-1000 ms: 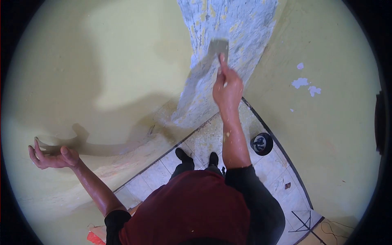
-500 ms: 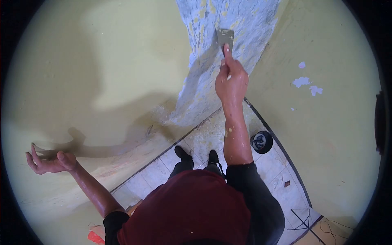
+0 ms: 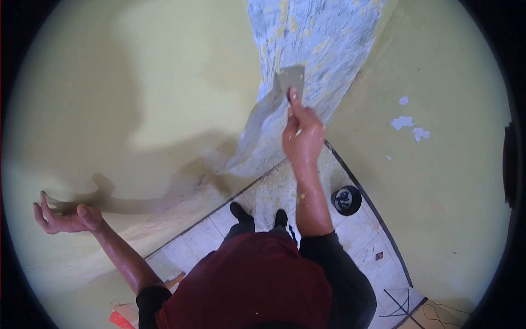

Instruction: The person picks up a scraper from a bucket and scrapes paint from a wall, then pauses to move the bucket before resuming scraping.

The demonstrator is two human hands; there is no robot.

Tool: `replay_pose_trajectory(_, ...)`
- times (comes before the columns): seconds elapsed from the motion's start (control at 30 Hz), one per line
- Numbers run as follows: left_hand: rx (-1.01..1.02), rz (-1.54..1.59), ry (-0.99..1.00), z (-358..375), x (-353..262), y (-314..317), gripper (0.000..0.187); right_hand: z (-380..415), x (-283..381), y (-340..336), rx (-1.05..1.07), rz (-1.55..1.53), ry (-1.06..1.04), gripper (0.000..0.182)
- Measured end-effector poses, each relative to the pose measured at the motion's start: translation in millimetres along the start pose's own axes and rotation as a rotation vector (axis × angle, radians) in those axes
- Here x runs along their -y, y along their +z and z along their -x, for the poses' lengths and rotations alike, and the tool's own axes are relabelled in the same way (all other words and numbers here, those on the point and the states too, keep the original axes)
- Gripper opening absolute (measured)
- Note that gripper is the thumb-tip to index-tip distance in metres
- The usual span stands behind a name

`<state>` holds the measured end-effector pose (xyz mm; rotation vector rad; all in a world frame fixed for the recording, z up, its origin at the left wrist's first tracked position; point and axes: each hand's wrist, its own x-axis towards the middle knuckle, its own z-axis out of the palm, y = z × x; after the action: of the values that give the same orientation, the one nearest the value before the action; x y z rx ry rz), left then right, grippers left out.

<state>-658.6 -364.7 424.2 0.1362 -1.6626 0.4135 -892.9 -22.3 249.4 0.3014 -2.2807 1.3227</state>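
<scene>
My right hand grips a flat metal putty knife, its index finger stretched along the blade. The blade's broad edge lies over a scraped strip of wall, pale blue-white with leftover yellow paint flecks. Paint chips cling to my right hand and forearm. Out at the left, my left hand is held palm up near the yellow wall, fingers spread and curled slightly, nothing in it. Its shadow falls on the wall beside it.
A black bucket stands on the tiled floor near the right wall, with something dark inside. Paint flakes litter the corner by my shoes. Small bare patches mark the right wall. A black metal stand and a thin cable lie lower right.
My right hand and the putty knife have come down the wall and slightly left. My left hand stays almost where it was. The view has shifted slightly.
</scene>
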Motion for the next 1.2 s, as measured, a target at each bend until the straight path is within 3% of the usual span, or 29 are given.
replay_pose_trajectory(0.13,-0.017,0.003,0.017,-2.0,-1.7,1.9,0.09,-2.7,-3.0,-13.8,0.044,0.056,-0.027,0.054)
replay_pose_trajectory(0.37,-0.016,0.036,-0.029,-0.7,-3.7,1.1,0.091,-17.4,10.8,-5.6,-0.055,-0.01,-0.093,0.056)
replay_pose_trajectory(0.57,-0.022,0.035,-0.023,-2.1,-6.0,-0.3,0.092,-8.5,-7.3,3.3,-0.061,0.03,-0.107,0.051)
replay_pose_trajectory(0.7,-0.016,0.027,-0.028,-1.0,-8.5,-2.7,0.095,-34.1,23.4,-16.9,-0.057,-0.007,-0.048,0.051)
replay_pose_trajectory(0.87,-0.038,0.086,-0.068,0.6,-3.7,0.0,0.096,-19.6,-3.3,-2.2,-0.06,-0.011,-0.136,0.047)
replay_pose_trajectory(0.97,-0.009,0.022,-0.011,0.2,-1.1,-8.8,0.096,-55.5,31.6,-16.8,-0.133,-0.035,-0.165,0.059)
replay_pose_trajectory(1.2,-0.024,0.021,-0.042,0.1,0.0,-7.0,0.097,-22.0,3.0,-10.1,-0.056,0.054,-0.201,0.058)
